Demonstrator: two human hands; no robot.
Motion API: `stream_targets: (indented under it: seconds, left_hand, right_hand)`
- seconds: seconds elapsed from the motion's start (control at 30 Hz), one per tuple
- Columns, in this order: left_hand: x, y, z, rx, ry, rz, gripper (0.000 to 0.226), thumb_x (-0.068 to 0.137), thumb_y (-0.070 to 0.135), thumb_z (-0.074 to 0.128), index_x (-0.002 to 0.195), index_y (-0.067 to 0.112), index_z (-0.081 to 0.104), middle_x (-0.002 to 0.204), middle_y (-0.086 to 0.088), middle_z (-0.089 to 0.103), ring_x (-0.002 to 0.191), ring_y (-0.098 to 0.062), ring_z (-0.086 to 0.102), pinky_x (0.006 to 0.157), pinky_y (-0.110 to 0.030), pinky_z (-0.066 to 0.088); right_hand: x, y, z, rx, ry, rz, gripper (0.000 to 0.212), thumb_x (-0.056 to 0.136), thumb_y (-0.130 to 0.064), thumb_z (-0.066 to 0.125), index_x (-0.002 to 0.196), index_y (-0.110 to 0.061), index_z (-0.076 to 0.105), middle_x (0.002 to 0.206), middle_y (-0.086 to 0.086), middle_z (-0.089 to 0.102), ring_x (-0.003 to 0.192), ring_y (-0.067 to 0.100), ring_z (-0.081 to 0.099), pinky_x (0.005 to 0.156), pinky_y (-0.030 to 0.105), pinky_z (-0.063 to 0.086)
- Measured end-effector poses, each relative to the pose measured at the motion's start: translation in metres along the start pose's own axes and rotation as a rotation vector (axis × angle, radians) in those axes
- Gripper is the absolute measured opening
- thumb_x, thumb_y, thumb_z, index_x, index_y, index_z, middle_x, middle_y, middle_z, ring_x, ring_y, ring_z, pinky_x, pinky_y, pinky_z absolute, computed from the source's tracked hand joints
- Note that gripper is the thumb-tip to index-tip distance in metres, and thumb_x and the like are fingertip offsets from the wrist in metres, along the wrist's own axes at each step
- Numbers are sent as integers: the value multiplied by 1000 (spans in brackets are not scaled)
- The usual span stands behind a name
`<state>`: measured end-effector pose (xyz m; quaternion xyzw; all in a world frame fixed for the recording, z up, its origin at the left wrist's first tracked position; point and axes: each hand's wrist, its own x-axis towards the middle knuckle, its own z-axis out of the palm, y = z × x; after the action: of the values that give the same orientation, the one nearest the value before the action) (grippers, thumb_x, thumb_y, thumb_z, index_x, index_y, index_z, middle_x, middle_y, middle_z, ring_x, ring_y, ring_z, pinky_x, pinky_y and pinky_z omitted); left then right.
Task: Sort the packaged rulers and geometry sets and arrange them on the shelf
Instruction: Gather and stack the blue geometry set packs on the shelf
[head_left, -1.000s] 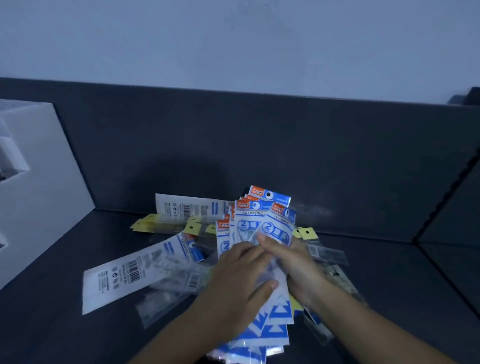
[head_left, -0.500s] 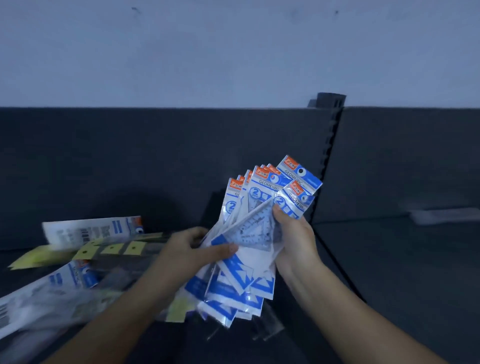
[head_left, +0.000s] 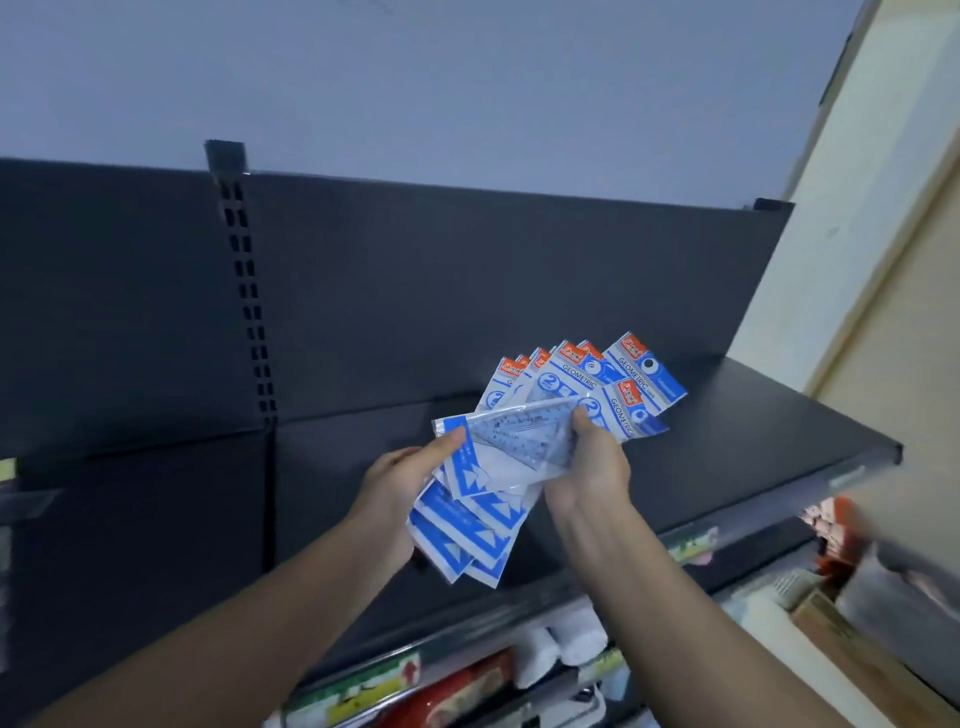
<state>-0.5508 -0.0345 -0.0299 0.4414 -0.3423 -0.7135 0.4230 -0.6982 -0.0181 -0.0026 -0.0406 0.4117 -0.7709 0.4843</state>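
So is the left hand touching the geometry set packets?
Touching. Head view: the left hand grips the geometry set packets, thumb on the top one.

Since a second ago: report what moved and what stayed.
The fanned geometry set packets were lifted off the mixed pile and carried right, past the slotted upright, above the dark shelf. The pile has left view. Left hand and right hand still grip them.

Glossy clear plastic on the packets (head_left: 641, 382), crinkled and catching light, with smooth printed card inside; the set square (head_left: 519, 431) in front looks like hard transparent plastic. The shelf (head_left: 753, 431) is smooth dark matt metal, its back panel (head_left: 467, 286) equally flat; the wall (head_left: 467, 78) is smooth matt paint
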Motion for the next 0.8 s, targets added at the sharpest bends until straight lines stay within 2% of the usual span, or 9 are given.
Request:
stream_targets:
  seconds: [0.2,0.4,0.5,0.6,0.67,0.7,0.73,0.77,0.8]
  left_hand:
    - [52,-8,100,136,7,-21,22,82,17,69,99,3,65,85,-14,73,67,-28,69,55,-33,56]
    - [130,-25,184,238,-68,-104,13,84,14,65,92,4,68,91,-17,72,75,-32,67,80,-48,54]
    - [170,-34,227,215,-122,-149,14,85,11,64,93,0,68,90,-18,72,72,-29,69,75,-43,56]
    - [208,-43,271,159,-152,-158,5,85,6,63,83,3,66,68,-11,70,51,-19,66,52,-28,55]
    - [232,-48,295,96,-129,-152,8,84,2,62,77,6,63,63,-8,67,52,-17,63,49,-24,52]
    - [243,-49,306,53,-113,-148,10,84,2,61,77,8,61,70,-8,66,61,-17,63,53,-25,52]
    - [255,-50,316,17,-92,-133,8,85,2,61,80,9,61,80,-8,65,73,-17,61,58,-27,51]
    - [265,-49,324,-8,-70,-108,7,85,4,62,86,11,61,93,-7,63,84,-15,58,63,-27,50]
    - [274,-46,330,3,-54,-63,11,85,7,62,95,11,62,103,-5,61,90,-12,54,68,-27,46]
  right_hand:
    - [79,-53,-55,56,-48,99,15,92,-18,57,103,-9,63,110,15,68,95,33,66,88,55,49]
    - [185,-105,-95,-12,71,148,6,92,-10,54,94,-7,60,114,18,65,103,39,62,93,60,45]
    - [232,-138,-104,-41,144,146,7,93,-11,53,89,-8,58,113,16,64,105,37,62,92,58,45]
    - [281,-173,-119,-99,253,134,10,93,-11,53,85,-10,57,94,10,69,94,29,68,82,55,52]
    - [310,-196,-129,-132,328,143,15,94,-7,49,80,-9,54,60,5,66,54,17,68,54,42,57]
    - [322,-207,-131,-158,349,161,19,95,-5,46,77,-8,52,55,6,61,37,15,61,42,36,53]
    - [333,-216,-131,-179,339,181,21,96,-3,42,78,-7,51,61,8,58,34,17,59,37,34,49]
    - [344,-224,-127,-188,305,199,19,97,-4,38,86,-6,54,73,11,60,46,22,65,38,35,50]
    - [355,-230,-121,-195,253,219,22,98,-6,35,101,-4,56,91,17,62,71,29,69,49,40,53]
